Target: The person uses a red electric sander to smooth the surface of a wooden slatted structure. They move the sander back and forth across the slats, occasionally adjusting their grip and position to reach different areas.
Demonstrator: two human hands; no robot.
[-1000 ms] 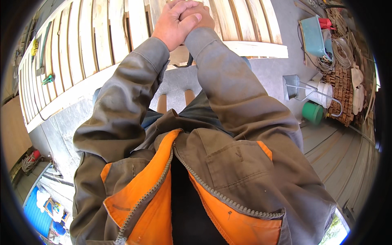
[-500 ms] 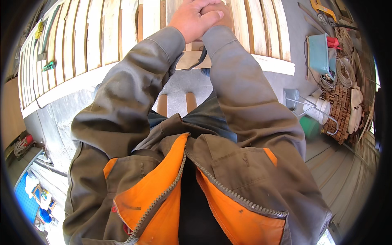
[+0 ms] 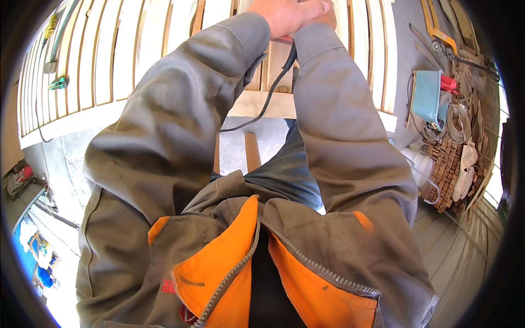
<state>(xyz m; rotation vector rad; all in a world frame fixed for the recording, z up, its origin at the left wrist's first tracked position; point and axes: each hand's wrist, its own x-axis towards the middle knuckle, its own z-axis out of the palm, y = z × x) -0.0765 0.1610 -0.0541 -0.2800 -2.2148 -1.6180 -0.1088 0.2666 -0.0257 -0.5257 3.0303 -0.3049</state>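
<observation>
At the top edge, my left hand [image 3: 289, 16] lies across my right hand [image 3: 324, 17], with its thumb over the right one. Both look closed, one on the other, around a corded power tool whose body my hands and sleeves mostly hide. A sliver of red shows under the left wrist. From below the hands a black cord [image 3: 272, 90] with a thick sleeve runs down over the near edge and bends left. The hands are above a long panel of pale wooden slats [image 3: 127, 54], with dark gaps between the slats.
A green-ended clamp [image 3: 57, 83] and a yellow-marked tool [image 3: 51, 26] lie on the slats at left. On the right are a light blue bin [image 3: 426, 95], a red item [image 3: 449, 83], coiled rope [image 3: 459, 123], stacked wood blocks [image 3: 445, 158] and a yellow-framed tool [image 3: 442, 37].
My hands, still together, sit further right and higher in the picture. The slatted panel's near edge appears lower, and more of the black cord shows.
</observation>
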